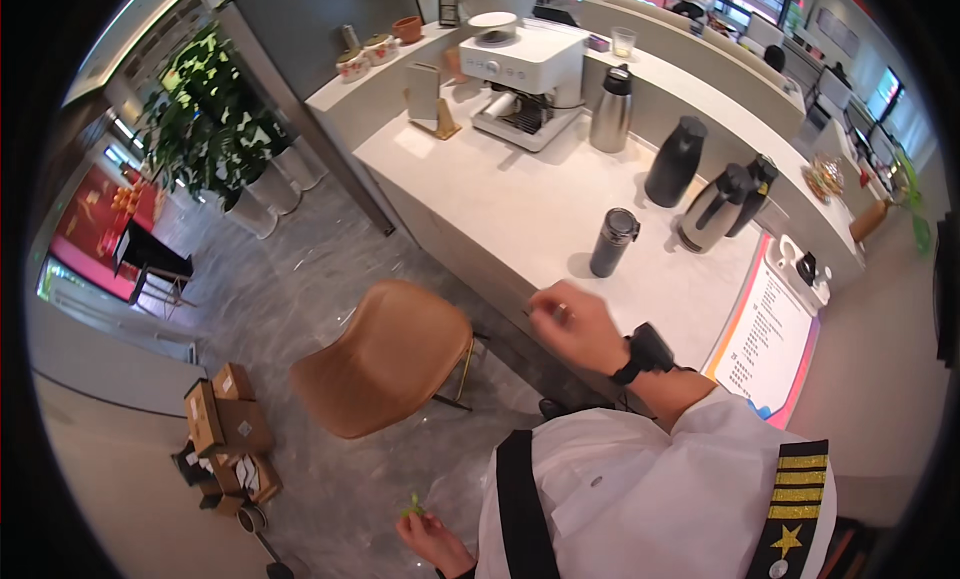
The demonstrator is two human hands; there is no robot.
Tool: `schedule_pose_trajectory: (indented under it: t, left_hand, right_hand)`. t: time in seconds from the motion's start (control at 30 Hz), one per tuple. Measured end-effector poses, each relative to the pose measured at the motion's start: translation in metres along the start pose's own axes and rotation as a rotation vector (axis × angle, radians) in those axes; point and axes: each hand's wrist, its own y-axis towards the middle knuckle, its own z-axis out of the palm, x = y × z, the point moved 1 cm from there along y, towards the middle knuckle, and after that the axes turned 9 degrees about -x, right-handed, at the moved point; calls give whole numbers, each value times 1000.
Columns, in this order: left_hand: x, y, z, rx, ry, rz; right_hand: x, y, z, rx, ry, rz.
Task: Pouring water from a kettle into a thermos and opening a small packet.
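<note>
My left hand (433,540), low in the view beside my white shirt, holds a small green leafy sprig (413,506) between its fingertips. My right hand (574,325), with a black watch (646,352) on the wrist, hovers at the near edge of the white counter (480,196). Its fingers are curled and blurred, and a ring shows; whether anything is inside them cannot be told. Closest to it stands a dark grey lidded tumbler (613,243), upright and not touched. Behind that are a black thermal jug (676,161) and a beige and black one (716,207).
A white espresso machine (525,76) and a steel vacuum jug (613,110) stand at the back. A printed sheet (769,331) lies at the counter's right end. A tan chair (390,354) is left of the counter, cardboard boxes (232,421) by the wall, potted plants (217,128) beyond.
</note>
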Motion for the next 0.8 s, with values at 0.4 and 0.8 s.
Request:
schedule_pose_trajectory:
  t: [0.4,0.8]
  left_hand:
    - [-13,-8,73,154,87,-13]
    - [-2,-23,95,303,522,239]
  right_hand:
    - [-226,2,-61,-615,-398,298]
    - [-260,26,-49,-484,-175,462]
